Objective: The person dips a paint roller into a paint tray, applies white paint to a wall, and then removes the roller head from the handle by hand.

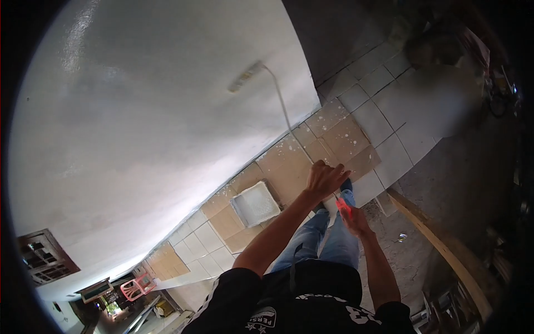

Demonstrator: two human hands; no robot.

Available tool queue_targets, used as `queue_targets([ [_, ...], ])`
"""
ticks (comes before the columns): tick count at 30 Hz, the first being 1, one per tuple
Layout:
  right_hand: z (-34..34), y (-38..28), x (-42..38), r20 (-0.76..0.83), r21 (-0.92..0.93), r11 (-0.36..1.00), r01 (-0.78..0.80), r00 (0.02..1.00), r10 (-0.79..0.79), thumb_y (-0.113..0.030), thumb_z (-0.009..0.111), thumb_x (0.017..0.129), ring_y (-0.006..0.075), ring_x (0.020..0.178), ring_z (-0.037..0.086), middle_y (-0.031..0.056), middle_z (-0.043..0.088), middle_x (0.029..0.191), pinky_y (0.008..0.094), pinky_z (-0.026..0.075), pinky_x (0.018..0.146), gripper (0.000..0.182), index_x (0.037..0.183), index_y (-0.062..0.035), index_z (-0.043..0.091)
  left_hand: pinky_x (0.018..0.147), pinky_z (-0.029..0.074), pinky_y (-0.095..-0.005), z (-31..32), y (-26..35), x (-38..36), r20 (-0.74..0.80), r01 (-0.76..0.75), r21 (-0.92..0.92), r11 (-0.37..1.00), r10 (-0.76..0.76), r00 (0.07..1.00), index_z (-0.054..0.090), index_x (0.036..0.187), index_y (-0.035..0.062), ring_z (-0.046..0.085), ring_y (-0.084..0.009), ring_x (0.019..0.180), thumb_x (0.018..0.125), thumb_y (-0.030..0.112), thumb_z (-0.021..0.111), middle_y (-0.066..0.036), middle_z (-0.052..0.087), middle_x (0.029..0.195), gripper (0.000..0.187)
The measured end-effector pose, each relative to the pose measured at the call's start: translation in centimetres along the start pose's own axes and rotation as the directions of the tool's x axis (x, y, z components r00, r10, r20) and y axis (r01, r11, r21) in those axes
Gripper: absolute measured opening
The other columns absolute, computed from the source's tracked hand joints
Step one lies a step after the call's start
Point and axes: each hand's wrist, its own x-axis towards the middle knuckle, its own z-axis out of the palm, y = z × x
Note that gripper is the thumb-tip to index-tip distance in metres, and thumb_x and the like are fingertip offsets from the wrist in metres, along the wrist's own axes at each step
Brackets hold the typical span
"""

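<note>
A paint roller [245,77] rests against or just off the white wall [156,111]; its head is slightly blurred. From it a thin bent rod runs down to my hands. My left hand [326,179] is wrapped round the rod partway along, over the cardboard. Lower and to the right, my right hand [357,221] is closed on the roller's red handle [343,208]. A white paint tray [256,204] lies on the cardboard to the left of my hands, with whitish paint inside.
Paint-spattered cardboard [283,161] covers floor tiles along the wall's foot. My feet stand beside it. A long wooden piece [434,236] lies at the right. A pink plastic chair [138,286] and a window [47,256] are at the far lower left.
</note>
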Motion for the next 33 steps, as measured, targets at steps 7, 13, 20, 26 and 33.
queue_targets([
  [7, -2.4, -13.5, 4.3, -0.064, -0.03, 0.908, 0.418, 0.906, -0.419, -0.034, 0.05, 0.093, 0.0353, 0.068, 0.06, 0.0154, 0.06, 0.072, 0.0402, 0.046, 0.063, 0.031, 0.092, -0.0044, 0.059, 0.047, 0.037, -0.0304, -17.9, 0.6, 7.6, -0.258, -0.1, 0.296, 0.95, 0.18, 0.949, 0.053, 0.07, 0.0152, 0.048, -0.0158, 0.035, 0.086, 0.029, 0.065, 0.002, 0.047, 0.04, 0.025],
  [13, 1.3, -5.2, 4.1, -0.114, -0.01, 0.952, 0.305, 0.946, -0.304, -0.044, 0.046, 0.095, 0.0364, 0.07, 0.06, 0.0156, 0.06, 0.072, 0.0412, 0.045, 0.064, 0.043, 0.092, -0.0041, 0.059, 0.07, 0.047, -0.0348, -10.5, -1.0, 1.7, -0.139, -0.12, 0.077, 0.99, 0.13, 0.982, 0.061, 0.086, 0.0122, 0.06, -0.0175, 0.057, 0.082, 0.026, 0.067, -0.003, 0.058, 0.058, 0.015],
  [20, 1.7, 7.7, 2.3, -0.1, 0.111, 0.993, -0.043, 0.994, 0.055, -0.06, 0.049, 0.09, 0.0049, 0.052, 0.042, -0.0049, 0.044, 0.06, 0.0243, 0.034, 0.046, 0.054, 0.079, -0.0074, 0.053, 0.095, 0.043, -0.0427, -7.7, -5.0, -17.1, -0.008, 0.496, -0.251, 0.831, -0.514, 0.858, 0.064, 0.109, 0.0061, 0.06, -0.0306, 0.105, 0.081, 0.025, 0.07, -0.014, 0.064, 0.11, 0.034],
  [26, 1.7, -1.9, 2.4, -0.079, 0.096, 0.982, 0.164, 0.984, -0.157, -0.062, 0.048, 0.089, 0.0041, 0.051, 0.041, -0.0053, 0.044, 0.061, 0.0222, 0.033, 0.045, 0.057, 0.088, -0.0063, 0.058, 0.078, 0.05, -0.0422, -5.0, -8.6, -44.4, 0.294, 0.976, -0.051, 0.212, -0.931, 0.218, 0.068, 0.093, 0.0031, 0.064, -0.036, 0.089, 0.083, 0.04, 0.062, -0.02, 0.067, 0.09, 0.039],
  [33, 2.1, -5.3, 1.8, -0.053, 0.154, 0.974, 0.167, 0.986, -0.16, -0.058, 0.046, 0.09, 0.0082, 0.057, 0.047, 0.0006, 0.05, 0.065, 0.0257, 0.038, 0.052, 0.057, 0.107, -0.0053, 0.06, 0.077, 0.051, -0.0299, -5.2, -4.7, -53.5, 0.441, 0.963, -0.232, -0.136, -0.897, -0.021, 0.067, 0.095, -0.0026, 0.067, -0.0196, 0.083, 0.086, 0.032, 0.063, -0.012, 0.07, 0.086, 0.036],
])
